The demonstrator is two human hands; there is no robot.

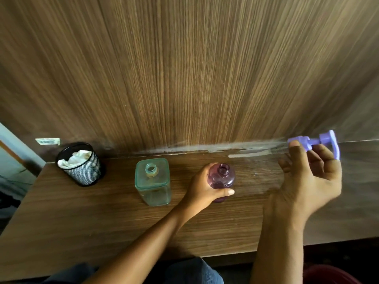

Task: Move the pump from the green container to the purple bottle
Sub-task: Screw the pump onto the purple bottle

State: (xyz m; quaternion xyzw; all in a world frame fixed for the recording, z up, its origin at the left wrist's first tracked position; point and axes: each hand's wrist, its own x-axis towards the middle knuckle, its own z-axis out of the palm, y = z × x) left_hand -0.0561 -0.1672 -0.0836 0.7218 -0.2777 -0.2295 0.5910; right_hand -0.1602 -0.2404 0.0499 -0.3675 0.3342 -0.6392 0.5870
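The green container (pixel 152 181), a clear square bottle with an open neck, stands on the wooden table (pixel 82 218) without its pump. Just right of it stands the purple bottle (pixel 222 177), also open at the top, with my left hand (pixel 205 189) wrapped around its body. My right hand (pixel 309 181) is raised at the far right, holding the lilac pump (pixel 315 143) sideways by its collar. The pump's pale dip tube (pixel 254 154) points left, blurred, its tip above and to the right of the purple bottle's mouth.
A black mesh cup (pixel 81 165) with a white cloth inside stands at the table's back left. A wood-grain wall panel (pixel 184 68) rises directly behind the table. The table's left edge drops off near the cup.
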